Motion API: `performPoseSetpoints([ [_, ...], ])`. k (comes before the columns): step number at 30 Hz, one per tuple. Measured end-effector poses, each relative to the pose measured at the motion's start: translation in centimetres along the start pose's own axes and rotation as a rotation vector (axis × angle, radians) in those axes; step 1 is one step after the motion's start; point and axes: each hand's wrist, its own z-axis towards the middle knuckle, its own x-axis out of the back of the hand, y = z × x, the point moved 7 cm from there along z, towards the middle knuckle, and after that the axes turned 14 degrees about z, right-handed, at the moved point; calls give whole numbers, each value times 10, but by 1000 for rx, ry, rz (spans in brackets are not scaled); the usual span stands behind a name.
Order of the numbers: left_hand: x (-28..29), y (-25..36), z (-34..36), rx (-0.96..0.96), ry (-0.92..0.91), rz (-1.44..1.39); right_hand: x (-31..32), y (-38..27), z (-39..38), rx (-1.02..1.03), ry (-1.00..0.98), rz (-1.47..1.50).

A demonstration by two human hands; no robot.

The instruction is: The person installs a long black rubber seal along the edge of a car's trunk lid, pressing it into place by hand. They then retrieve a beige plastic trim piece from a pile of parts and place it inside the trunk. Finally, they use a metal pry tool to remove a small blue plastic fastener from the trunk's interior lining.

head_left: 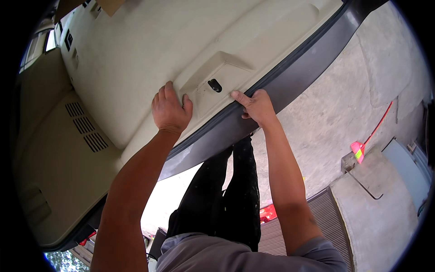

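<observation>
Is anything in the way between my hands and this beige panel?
Nothing visible blocks your left hand; it appears to rest on the beige panel. Your right hand reaches across the black seal running along the panel's edge, but its thumb seems to reach the panel anyway.

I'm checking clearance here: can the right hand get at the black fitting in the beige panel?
Probably yes: the right hand is at the edge of the beige panel, near the black fitting, with only bare panel visible between them.
</observation>
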Motion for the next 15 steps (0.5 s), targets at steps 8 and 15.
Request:
performPoseSetpoints([
  [8,0,-2,1,0,-20,-19,4,22,16,-79,-393,138],
  [15,-2,-4,-3,-4,13,8,16,11,2,-164,-181,480],
])
